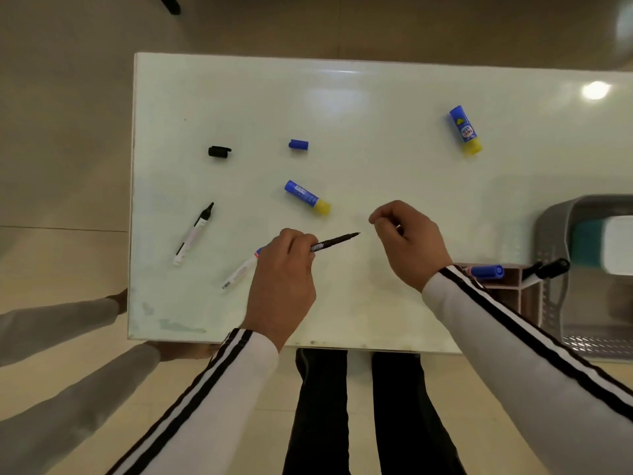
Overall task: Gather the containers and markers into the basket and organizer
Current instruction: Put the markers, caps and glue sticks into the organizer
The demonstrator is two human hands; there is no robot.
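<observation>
My left hand [286, 269] grips a thin black pen [335, 241] with its bare tip pointing right. My right hand [407, 241] hovers just right of the tip, fingers curled around what looks like a small cap. Two blue glue sticks with yellow caps lie on the white table [376, 132], one in the middle [307, 197] and one at the far right [466, 130]. An uncapped black marker [193, 233] lies at the left. A white marker [239, 270] is partly under my left hand. A loose black cap [219, 151] and a blue cap [298, 145] lie further back.
A brown organizer [507, 289] at the table's right front holds a blue marker [486, 271] and a black marker [548, 269]. Beside it a grey basket [555, 303] holds a teal and white container [613, 245]. Another person's hands [120, 299] hold the table's left front corner.
</observation>
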